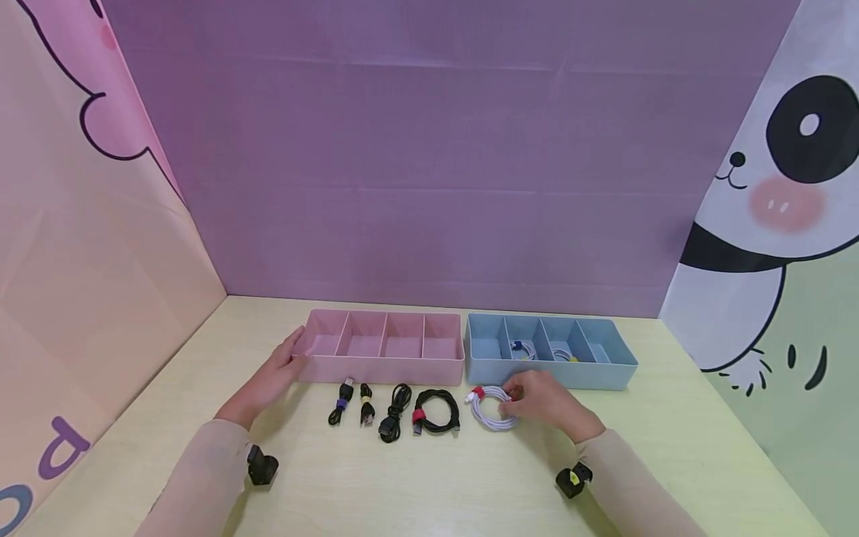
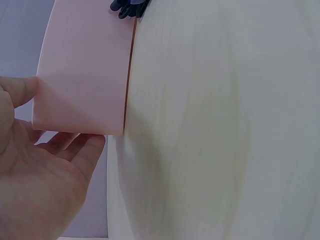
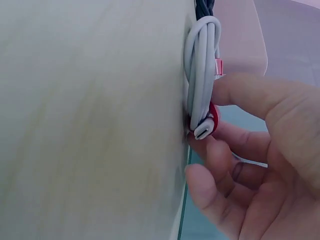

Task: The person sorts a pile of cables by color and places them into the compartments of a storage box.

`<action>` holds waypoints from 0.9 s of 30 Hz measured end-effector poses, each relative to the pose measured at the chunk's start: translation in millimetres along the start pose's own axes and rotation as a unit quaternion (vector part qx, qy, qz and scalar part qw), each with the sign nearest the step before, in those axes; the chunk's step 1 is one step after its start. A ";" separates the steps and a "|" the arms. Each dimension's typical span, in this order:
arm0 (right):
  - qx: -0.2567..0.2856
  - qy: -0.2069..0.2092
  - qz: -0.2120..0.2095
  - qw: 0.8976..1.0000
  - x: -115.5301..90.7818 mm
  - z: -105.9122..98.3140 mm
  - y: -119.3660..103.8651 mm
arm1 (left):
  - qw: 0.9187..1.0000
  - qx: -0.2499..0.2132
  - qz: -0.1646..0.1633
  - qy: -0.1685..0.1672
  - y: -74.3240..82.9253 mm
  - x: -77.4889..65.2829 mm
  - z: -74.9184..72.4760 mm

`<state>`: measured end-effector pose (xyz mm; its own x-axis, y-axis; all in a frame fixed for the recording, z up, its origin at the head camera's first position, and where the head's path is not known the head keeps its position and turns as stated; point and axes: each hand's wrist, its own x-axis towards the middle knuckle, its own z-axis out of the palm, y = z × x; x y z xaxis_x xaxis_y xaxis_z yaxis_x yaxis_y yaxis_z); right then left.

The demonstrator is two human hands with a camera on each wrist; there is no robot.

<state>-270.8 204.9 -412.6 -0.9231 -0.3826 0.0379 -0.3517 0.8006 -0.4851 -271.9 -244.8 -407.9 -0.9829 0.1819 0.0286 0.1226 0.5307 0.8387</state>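
Against the left end of a pink divided box (image 1: 379,371), my left hand (image 1: 271,379) holds the corner, thumb at the rim and fingers along the end wall (image 2: 80,75). My right hand (image 1: 546,403) pinches a coiled white charging cable (image 1: 495,424) with a red tie, thumb and fingers at its right side. In the right wrist view the white cable (image 3: 202,70) shows its plug beside the fingertips. Left of it lie a black coiled cable (image 1: 438,429) with a red tie, a thicker black cable (image 1: 394,414) and two short black cables, one with a yellow tie (image 1: 366,405), one purple (image 1: 341,403).
A blue divided box (image 1: 570,375) stands right of the pink one, behind my right hand. Its two middle compartments hold white cables, one with a blue tie (image 1: 523,349), one with yellow (image 1: 564,355). A purple backdrop (image 1: 429,164) rises behind both boxes.
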 end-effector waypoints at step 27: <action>0.043 -0.015 -0.019 0.999 -2.0 -7.5 6.0 | 1.000 0.002 -0.002 0.000 0.4 -0.1 -0.1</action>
<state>-272.2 213.9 -409.0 -0.9041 -0.4260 0.0318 -0.3699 0.7434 -0.5572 -271.7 -244.7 -407.6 -0.9834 0.1798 0.0242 0.1183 0.5344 0.8369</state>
